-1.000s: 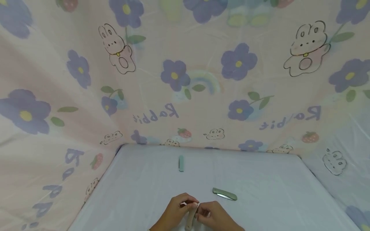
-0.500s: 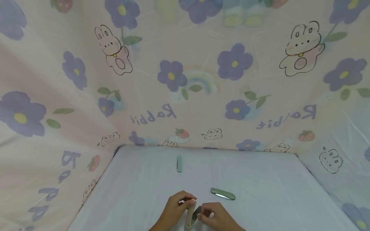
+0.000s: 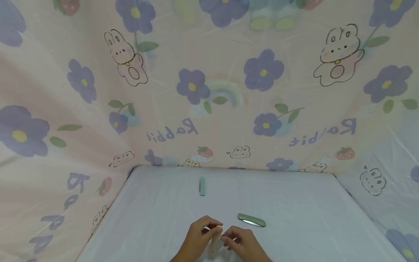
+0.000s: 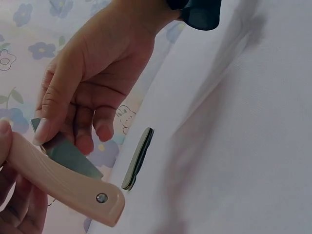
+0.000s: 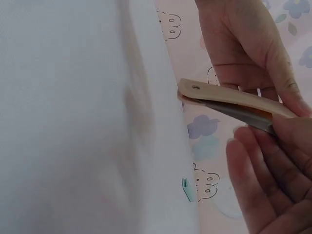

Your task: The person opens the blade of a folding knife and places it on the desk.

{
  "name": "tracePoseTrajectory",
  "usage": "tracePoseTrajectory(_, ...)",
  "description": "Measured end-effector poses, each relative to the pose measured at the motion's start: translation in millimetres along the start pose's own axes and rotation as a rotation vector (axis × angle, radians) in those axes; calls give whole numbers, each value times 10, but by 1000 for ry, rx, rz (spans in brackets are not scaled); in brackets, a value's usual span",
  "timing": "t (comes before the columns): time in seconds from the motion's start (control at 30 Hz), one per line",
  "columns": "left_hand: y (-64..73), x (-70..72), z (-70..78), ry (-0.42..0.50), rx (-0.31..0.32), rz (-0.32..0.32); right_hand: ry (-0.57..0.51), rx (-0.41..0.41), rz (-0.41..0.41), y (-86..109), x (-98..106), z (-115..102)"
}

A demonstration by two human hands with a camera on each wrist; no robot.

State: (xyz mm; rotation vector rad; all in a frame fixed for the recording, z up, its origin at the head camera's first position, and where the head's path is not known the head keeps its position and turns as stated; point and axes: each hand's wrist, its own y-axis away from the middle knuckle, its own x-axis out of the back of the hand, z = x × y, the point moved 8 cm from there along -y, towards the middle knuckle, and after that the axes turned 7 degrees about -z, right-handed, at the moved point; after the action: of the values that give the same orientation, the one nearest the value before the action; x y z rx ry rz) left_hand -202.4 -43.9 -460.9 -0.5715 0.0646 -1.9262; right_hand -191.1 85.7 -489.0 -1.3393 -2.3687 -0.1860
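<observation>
A folding knife with a beige handle (image 3: 214, 245) is between the two hands, low in the head view. My left hand (image 3: 200, 236) grips the far end of its handle between thumb and fingers. My right hand (image 3: 244, 243) pinches the knife's grey blade (image 4: 73, 158), thumb on its flat near the tip, in the left wrist view. The blade stands partly out of the handle, at a narrow angle from the pivot, as the right wrist view also shows. Right of the hands lies an olive-green folding knife (image 3: 256, 221), a strip of its blade showing.
Farther back on the white-covered table (image 3: 163, 207) lies a teal folding knife (image 3: 202, 186). Cloth walls (image 3: 226, 120) printed with flowers and rabbits enclose the table at the back and sides. A dark band (image 4: 201, 13) circles the right wrist.
The blade swung away from the handle half a second ago and now sits nearer to it. My right hand has shifted slightly toward the left one. The other knives stay put.
</observation>
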Motion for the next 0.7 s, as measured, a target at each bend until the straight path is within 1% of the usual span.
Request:
tracePoseTrajectory(0.13,-11,-9,-111,63,47,-30,-61,29,-2,-6,3,-10)
tracePoseTrajectory(0.27,6,14,-153,137,88,-44,-105,39,-13,-12,-3,-58)
tracePoseTrajectory(0.33,6,40,-151,151,87,-35,-126,37,-14,-17,4,-108)
tracePoseTrajectory(0.37,-3,52,-142,157,76,-33,-124,52,-9,-21,15,-155)
tracePoseTrajectory(0.47,-40,75,-134,177,68,-31,-117,105,20,-23,66,-311)
tracePoseTrajectory(0.57,-79,102,-140,208,82,-26,-110,145,53,-15,123,-434)
tracePoseTrajectory(0.7,-110,131,-166,257,116,-20,-158,110,57,-7,163,-436)
